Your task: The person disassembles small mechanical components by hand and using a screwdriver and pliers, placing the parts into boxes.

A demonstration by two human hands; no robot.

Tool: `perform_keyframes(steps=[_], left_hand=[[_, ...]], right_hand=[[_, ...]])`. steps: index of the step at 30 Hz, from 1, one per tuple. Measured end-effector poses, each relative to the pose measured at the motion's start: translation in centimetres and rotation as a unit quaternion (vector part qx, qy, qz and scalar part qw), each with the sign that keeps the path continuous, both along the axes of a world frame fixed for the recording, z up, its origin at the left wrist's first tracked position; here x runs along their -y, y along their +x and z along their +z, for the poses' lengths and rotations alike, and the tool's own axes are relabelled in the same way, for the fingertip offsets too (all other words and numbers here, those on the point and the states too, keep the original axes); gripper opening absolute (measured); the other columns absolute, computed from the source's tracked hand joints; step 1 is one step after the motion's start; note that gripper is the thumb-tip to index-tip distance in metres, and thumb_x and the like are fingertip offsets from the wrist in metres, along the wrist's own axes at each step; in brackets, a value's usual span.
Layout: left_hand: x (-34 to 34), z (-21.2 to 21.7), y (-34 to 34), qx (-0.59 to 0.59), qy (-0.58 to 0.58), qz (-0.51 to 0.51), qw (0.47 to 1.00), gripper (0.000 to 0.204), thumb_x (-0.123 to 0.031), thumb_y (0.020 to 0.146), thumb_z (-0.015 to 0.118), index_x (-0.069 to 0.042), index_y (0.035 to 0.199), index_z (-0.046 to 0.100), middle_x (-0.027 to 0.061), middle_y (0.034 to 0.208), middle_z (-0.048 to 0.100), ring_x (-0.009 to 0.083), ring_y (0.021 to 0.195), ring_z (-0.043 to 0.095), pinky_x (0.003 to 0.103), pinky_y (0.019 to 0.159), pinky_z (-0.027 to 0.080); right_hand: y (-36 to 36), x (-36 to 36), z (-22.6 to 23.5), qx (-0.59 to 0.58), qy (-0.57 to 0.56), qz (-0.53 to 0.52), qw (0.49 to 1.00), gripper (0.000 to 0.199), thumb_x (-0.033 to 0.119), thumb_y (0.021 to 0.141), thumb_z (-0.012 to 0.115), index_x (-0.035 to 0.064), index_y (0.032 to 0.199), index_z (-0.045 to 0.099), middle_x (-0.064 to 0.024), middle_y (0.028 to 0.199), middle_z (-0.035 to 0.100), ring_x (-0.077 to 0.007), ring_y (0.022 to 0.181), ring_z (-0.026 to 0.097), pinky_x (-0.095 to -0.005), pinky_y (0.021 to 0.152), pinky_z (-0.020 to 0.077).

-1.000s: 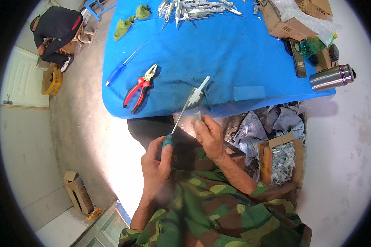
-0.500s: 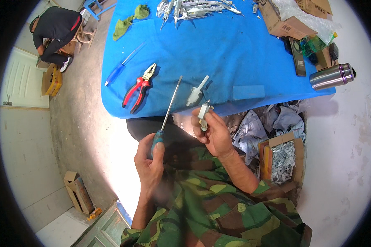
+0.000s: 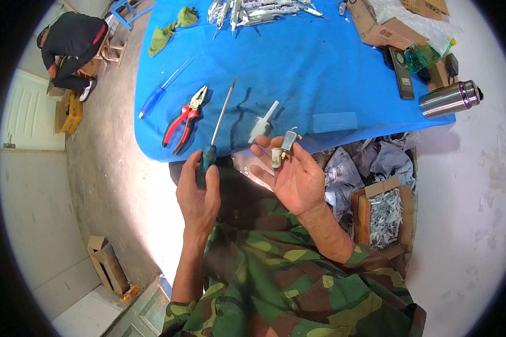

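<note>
My left hand (image 3: 198,188) is closed round the dark teal handle of a screwdriver (image 3: 224,114), whose long metal shaft points up and away over the table. To the right, my right hand (image 3: 296,182) is turned palm up with its fingers spread. Held at its thumb and fingers is a small device part (image 3: 289,139), a grey boxy piece with a small white piece beside it; whether the two are joined I cannot tell. Just beyond that hand, a whitish plastic piece with a narrow stem (image 3: 262,123) lies on the blue cloth.
Red-and-black pliers (image 3: 185,121) and a blue-handled screwdriver (image 3: 162,90) lie at the left. A pile of whitish parts (image 3: 258,12) is at the far side. A steel flask (image 3: 448,100) lies at the right edge. Below stands a carton of scraps (image 3: 385,219). Another person sits far left.
My right hand has rolled palm up and its fingers have spread, showing more of the small part. My left hand has shifted slightly left and away with the screwdriver.
</note>
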State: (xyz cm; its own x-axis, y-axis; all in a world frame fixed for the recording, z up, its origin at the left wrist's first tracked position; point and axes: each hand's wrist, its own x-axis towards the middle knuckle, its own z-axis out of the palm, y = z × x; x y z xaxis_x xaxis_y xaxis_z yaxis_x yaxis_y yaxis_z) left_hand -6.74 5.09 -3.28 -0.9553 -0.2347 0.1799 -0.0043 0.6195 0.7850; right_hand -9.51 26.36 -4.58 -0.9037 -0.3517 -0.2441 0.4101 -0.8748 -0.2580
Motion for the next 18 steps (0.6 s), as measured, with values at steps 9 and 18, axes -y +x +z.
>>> perform_keyframes(steps=[9, 18], left_hand=[[-1.1, 0.0, -6.0, -0.048, -0.212, -0.007, 0.976, 0.043, -0.011, 0.096, 0.073, -0.005, 0.137, 0.061, 0.0178, 0.130, 0.066, 0.0375, 0.117, 0.066, 0.044, 0.098, 0.054], [-3.1, 1.2, -6.2, -0.153, -0.322, -0.065, 0.932, 0.035, -0.014, 0.088, 0.082, -0.004, 0.119, 0.070, 0.0135, 0.121, 0.070, 0.0326, 0.112, 0.065, 0.043, 0.090, 0.054]], right_hand=[[0.0, -1.2, -0.2, -0.005, 0.069, -0.052, 0.996, 0.040, 0.032, 0.111, 0.045, 0.0000, 0.132, 0.058, -0.0185, 0.145, 0.057, -0.0319, 0.133, 0.056, -0.0503, 0.104, 0.0503], [-0.2, -2.1, -1.6, 0.008, 0.064, -0.087, 0.994, 0.039, 0.029, 0.111, 0.044, -0.0016, 0.128, 0.062, -0.0231, 0.145, 0.057, -0.0359, 0.136, 0.055, -0.0534, 0.110, 0.0489]])
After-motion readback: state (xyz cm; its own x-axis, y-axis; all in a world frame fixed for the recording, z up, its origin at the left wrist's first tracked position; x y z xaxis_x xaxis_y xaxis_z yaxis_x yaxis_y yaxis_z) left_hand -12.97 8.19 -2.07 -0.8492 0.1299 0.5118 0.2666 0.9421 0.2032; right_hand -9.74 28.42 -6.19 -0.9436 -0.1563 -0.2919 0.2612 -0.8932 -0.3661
